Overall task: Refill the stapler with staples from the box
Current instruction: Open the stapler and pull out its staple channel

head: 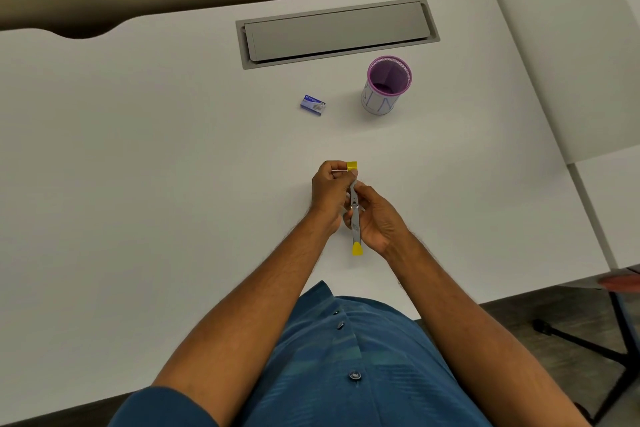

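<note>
Both hands hold the stapler [355,218] over the desk [138,166], nearer the person than the staple box [313,105]. The left hand [330,192] pinches its yellow far end, the right hand [379,218] wraps the metal body, probably steadying it for opening. The box looks closed.

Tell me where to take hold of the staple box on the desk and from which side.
Grip the staple box across its two long faces, coming straight down from above. It lies flat and low on the white desk, standing apart from the purple pen cup, so nothing blocks its sides. Both hands are now busy with the stapler.
</note>
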Action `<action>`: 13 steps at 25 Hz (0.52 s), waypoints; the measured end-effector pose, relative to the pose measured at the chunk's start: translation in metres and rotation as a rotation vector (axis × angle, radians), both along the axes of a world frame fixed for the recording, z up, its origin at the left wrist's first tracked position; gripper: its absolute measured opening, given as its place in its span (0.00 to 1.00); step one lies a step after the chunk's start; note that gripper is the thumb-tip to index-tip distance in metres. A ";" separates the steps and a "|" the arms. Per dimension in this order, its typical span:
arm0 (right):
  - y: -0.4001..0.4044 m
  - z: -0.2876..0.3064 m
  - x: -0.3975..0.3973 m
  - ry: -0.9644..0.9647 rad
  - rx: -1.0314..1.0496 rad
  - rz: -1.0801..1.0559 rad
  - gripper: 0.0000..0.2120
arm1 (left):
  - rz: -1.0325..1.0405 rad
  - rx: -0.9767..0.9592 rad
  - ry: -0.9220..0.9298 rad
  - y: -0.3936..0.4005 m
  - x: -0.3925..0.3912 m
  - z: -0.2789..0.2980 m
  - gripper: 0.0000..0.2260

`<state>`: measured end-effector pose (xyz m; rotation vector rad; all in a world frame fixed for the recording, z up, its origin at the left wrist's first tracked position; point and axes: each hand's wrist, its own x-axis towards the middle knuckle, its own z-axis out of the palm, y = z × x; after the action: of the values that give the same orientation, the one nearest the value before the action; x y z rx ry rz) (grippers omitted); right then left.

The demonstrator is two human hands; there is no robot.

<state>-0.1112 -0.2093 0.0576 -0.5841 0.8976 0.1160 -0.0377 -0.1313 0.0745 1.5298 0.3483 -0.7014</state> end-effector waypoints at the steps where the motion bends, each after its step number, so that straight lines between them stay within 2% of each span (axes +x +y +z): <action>1: -0.001 0.000 0.000 0.002 -0.010 0.010 0.08 | -0.004 0.006 -0.005 0.000 0.001 0.000 0.09; 13: 0.003 -0.002 0.002 0.043 -0.090 0.045 0.09 | -0.053 0.102 -0.043 0.005 0.006 -0.006 0.12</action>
<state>-0.1091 -0.2063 0.0557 -0.6879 0.9354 0.1300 -0.0315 -0.1267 0.0688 1.6532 0.3159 -0.7003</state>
